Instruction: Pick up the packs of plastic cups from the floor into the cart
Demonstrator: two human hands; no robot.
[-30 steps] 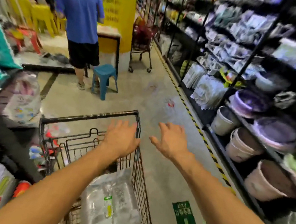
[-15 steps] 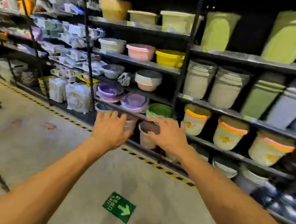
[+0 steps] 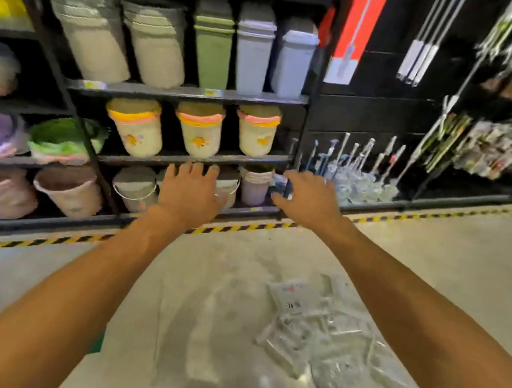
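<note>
Several clear packs of plastic cups (image 3: 323,339) lie in a loose heap on the pale floor at the lower right, partly under my right forearm. My left hand (image 3: 188,190) is stretched forward with straight fingers and holds nothing. My right hand (image 3: 308,197) reaches out beside it, fingers spread, also empty. Both hands hover well above and beyond the packs. The cart is out of view.
Black shelves (image 3: 183,93) with stacked bins and buckets (image 3: 199,129) fill the left and middle. Mops and brushes (image 3: 352,170) stand at the right. A yellow-black striped line (image 3: 46,239) runs along the shelf base. Bare floor (image 3: 454,262) lies to the right.
The view has swung right, away from the cart and along the shelves. The packs on the floor have come into sight. Both hands stay outstretched and empty.
</note>
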